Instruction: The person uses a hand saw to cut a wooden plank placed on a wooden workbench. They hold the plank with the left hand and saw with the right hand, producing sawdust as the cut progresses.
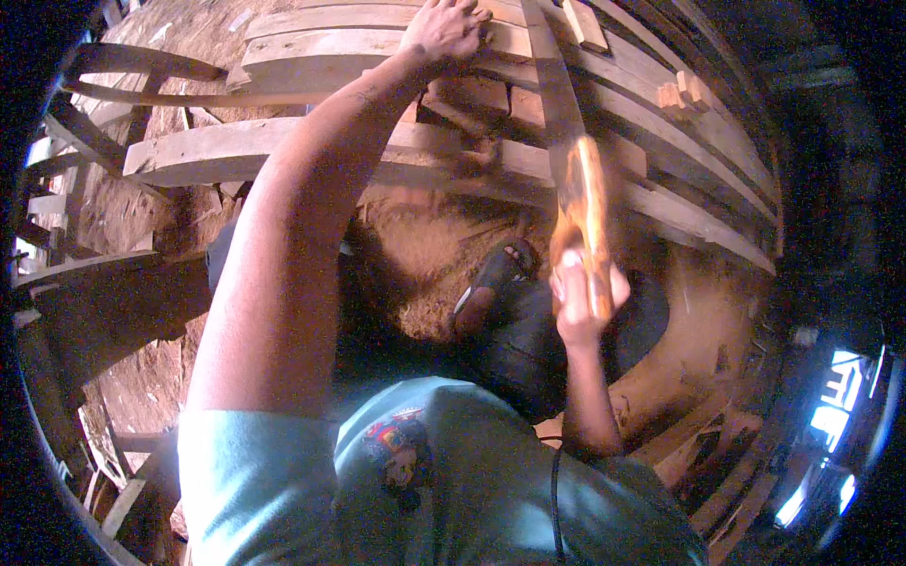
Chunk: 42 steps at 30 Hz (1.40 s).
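My left hand [444, 28] reaches far forward, fingers pressed flat on the upper planks of a curved wooden frame [311, 52]. My right hand [580, 297] is closed around a wooden handle [585, 212] that points up toward a slanted plank [552, 85]; its top end is blurred and I cannot make out a tool head. My arm covers part of the frame's middle. Below the frame my foot in a dark sandal [500, 274] stands on sawdust.
More curved planks [661, 198] run to the right, with small wood blocks [684, 91] on them. Another wooden frame piece [142, 71] lies at upper left. Offcuts [717, 462] lie on the ground at lower right. Sawdust covers the floor [425, 245].
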Each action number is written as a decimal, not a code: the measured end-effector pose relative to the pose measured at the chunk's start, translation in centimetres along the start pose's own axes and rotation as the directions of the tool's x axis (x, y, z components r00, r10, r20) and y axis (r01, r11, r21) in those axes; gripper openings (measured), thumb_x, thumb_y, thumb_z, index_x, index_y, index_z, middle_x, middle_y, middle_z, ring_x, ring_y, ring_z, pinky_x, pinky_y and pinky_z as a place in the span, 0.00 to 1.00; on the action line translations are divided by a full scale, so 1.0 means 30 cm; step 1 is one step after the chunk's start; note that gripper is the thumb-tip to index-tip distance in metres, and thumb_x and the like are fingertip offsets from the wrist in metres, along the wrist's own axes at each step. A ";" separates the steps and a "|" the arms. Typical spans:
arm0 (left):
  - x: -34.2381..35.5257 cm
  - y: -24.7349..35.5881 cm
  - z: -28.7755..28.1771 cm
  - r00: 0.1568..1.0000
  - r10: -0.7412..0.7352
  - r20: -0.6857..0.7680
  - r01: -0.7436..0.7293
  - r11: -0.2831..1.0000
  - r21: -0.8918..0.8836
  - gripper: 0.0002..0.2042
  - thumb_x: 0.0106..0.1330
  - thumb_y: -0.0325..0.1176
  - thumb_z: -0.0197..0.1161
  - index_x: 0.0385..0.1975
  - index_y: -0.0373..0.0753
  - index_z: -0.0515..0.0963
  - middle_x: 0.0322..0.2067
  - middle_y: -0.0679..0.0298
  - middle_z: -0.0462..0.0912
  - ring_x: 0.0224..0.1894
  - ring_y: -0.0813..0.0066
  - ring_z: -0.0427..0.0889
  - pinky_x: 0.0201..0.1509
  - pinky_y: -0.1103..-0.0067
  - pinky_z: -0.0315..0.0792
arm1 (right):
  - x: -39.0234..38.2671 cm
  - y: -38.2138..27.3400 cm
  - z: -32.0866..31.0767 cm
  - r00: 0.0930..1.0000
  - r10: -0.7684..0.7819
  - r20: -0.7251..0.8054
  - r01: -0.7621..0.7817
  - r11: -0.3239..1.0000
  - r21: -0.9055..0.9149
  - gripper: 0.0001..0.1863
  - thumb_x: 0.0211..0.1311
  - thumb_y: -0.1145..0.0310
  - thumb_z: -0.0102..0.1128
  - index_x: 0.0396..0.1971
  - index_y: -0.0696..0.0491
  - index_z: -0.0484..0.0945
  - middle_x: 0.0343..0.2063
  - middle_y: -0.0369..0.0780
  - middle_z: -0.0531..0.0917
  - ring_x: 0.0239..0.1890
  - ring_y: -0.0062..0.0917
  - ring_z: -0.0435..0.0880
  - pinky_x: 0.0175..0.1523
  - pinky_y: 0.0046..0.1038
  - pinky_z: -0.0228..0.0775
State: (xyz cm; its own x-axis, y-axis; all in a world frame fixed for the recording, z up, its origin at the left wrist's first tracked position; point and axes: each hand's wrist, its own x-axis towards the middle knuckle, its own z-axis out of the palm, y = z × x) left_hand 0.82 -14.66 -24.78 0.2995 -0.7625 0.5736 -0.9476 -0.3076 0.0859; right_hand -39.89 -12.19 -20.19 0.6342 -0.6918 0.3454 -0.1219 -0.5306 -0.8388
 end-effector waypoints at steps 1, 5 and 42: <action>0.005 0.008 -0.005 1.000 0.002 -0.002 -0.002 1.000 -0.007 0.17 0.72 0.46 0.53 0.49 0.42 0.81 0.49 0.52 0.81 0.54 0.49 0.76 0.55 0.59 0.73 | 0.037 0.032 0.031 0.994 -0.108 0.010 0.108 0.982 -0.155 0.07 0.70 0.76 0.56 0.29 0.56 0.74 0.17 0.31 0.70 0.15 0.14 0.66 0.20 0.20 0.59; -0.032 -0.045 0.016 0.997 -0.025 -0.073 0.028 0.999 0.044 0.17 0.71 0.45 0.54 0.48 0.42 0.81 0.49 0.53 0.81 0.53 0.49 0.76 0.55 0.59 0.73 | 0.261 -0.079 0.211 0.962 0.274 -0.003 -0.241 0.850 0.468 0.08 0.70 0.75 0.59 0.28 0.52 0.75 0.16 0.29 0.69 0.14 0.13 0.65 0.19 0.19 0.59; -0.028 -0.016 -0.019 0.991 -0.127 -0.052 0.128 0.992 0.019 0.16 0.68 0.41 0.54 0.46 0.40 0.81 0.48 0.53 0.81 0.55 0.50 0.76 0.56 0.59 0.73 | 0.210 0.028 0.157 0.997 -0.079 -0.018 0.079 0.996 0.046 0.10 0.71 0.72 0.63 0.28 0.55 0.75 0.17 0.30 0.71 0.15 0.14 0.66 0.20 0.21 0.60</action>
State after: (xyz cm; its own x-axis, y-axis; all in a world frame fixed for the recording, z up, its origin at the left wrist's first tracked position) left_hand 0.95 -13.56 -24.82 0.4111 -0.6865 0.5998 -0.8992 -0.4135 0.1431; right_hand -32.40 -14.68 -20.71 0.6276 -0.6568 0.4180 -0.0359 -0.5607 -0.8272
